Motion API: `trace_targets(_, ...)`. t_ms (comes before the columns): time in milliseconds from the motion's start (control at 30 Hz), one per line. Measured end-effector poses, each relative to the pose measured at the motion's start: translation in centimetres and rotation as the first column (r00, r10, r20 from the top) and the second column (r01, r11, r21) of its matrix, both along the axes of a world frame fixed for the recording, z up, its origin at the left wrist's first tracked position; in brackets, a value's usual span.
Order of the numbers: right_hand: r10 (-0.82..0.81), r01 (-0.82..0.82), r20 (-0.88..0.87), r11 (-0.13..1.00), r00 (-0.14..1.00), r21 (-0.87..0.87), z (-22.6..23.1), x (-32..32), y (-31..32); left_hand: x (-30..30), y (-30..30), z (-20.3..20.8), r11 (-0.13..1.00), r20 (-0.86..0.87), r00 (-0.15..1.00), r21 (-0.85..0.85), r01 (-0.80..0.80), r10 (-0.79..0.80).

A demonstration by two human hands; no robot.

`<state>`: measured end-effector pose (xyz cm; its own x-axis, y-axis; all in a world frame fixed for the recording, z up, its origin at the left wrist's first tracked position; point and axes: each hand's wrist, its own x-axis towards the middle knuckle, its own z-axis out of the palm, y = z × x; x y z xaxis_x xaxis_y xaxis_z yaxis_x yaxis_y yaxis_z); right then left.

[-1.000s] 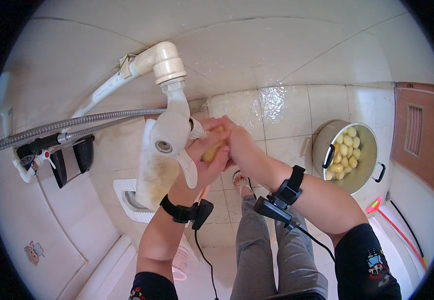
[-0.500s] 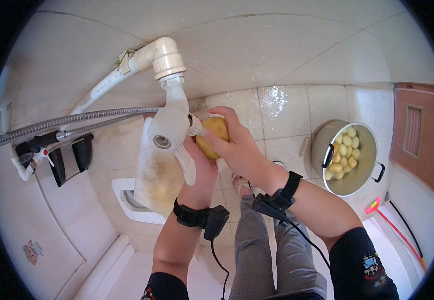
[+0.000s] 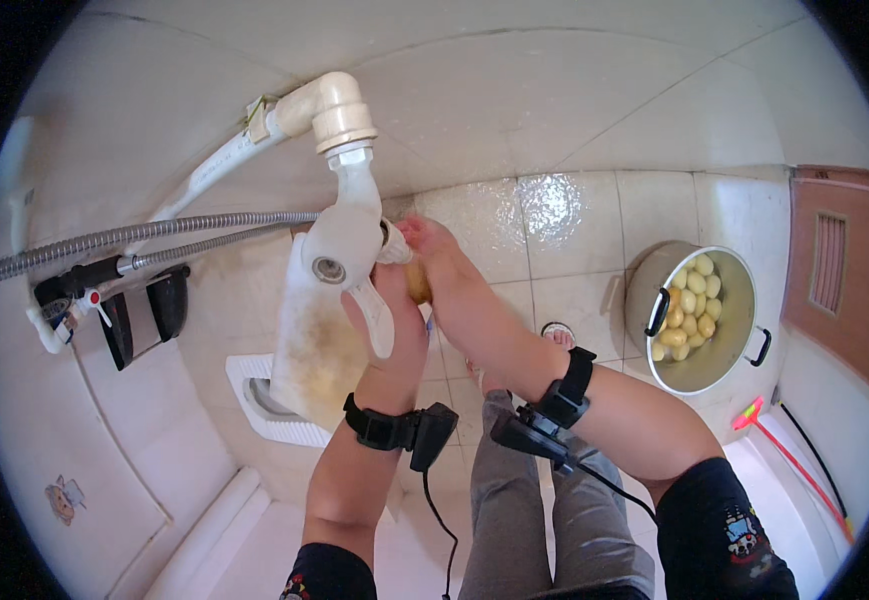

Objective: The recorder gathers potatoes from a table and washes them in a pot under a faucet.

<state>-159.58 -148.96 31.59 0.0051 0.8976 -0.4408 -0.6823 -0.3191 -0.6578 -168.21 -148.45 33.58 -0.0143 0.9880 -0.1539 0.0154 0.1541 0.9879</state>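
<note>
My left hand (image 3: 394,290) is under the white tap (image 3: 344,245), its fingers partly hidden by the tap's body and lever. Held in it is a yellow-skinned potato (image 3: 418,284), of which only a strip shows between my two hands. Close to the tap's outlet, my right hand (image 3: 430,240) reaches over the potato with bent fingers. Its grip is blurred and turned from view. Beneath the tap lies a white basin-like shape (image 3: 299,325) with brownish-yellow murk in it.
On the tiled floor at the right stands a large metal pot (image 3: 689,378) with black handles and several pale potatoes (image 3: 690,302). A squat toilet (image 3: 304,432) is at the lower left. Metal hoses (image 3: 154,238) run left from the tap. A pink-headed squeegee (image 3: 749,412) leans far right.
My right hand has moved up and left to the tap's outlet, turning over the potato. The potato, in plain view before, is now mostly covered. More water spatter shows on the floor tiles.
</note>
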Motion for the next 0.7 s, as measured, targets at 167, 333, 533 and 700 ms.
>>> trace_targets(167,-0.299,-0.46,0.811,0.702,0.502,0.544,1.2,2.1,-0.1,0.9,-0.7,1.3,0.968,0.468,0.863,-0.236,-0.086,0.191)
trace_targets(333,-0.008,-0.328,0.66,0.863,0.751,0.384,0.3,1.1,0.4,2.5,-1.5,0.6,0.932,0.489,0.819,-0.332,-0.143,0.3)
trace_targets(533,0.19,-0.179,0.065,0.972,0.98,-0.153,4.0,2.8,2.5,1.7,-1.4,-0.9,0.989,-0.062,0.993,0.116,-0.09,0.098)
trace_targets(700,0.206,-0.228,-0.19,0.968,0.96,-0.105,2.8,2.4,1.7,-3.6,1.4,-1.5,0.951,0.091,0.95,0.112,0.289,-0.299)
